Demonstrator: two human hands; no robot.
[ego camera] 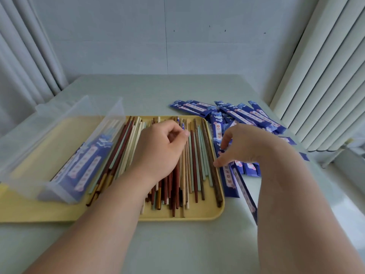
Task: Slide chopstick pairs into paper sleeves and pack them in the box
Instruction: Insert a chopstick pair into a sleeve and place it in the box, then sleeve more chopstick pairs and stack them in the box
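Note:
A yellow tray [197, 216] holds many loose chopsticks [197, 167] in brown, red, cream and pale green. My left hand [160, 149] hovers over them with curled fingers, thumb and forefinger pinching a chopstick near its far end. A pile of blue paper sleeves [243, 115] lies on the table right of the tray. My right hand [245, 145] reaches down onto the sleeves beside the tray's right rim, fingers spread and fingertips touching a sleeve. A clear plastic box [65, 155] sits on the tray's left part with a few sleeved pairs [87, 167] inside.
The pale table [177, 244] stands against a white wall. Curtains hang at the left [23, 56], and a ribbed white radiator or blind [325, 76] is at the right. One long sleeve [246, 194] lies slanted near my right forearm.

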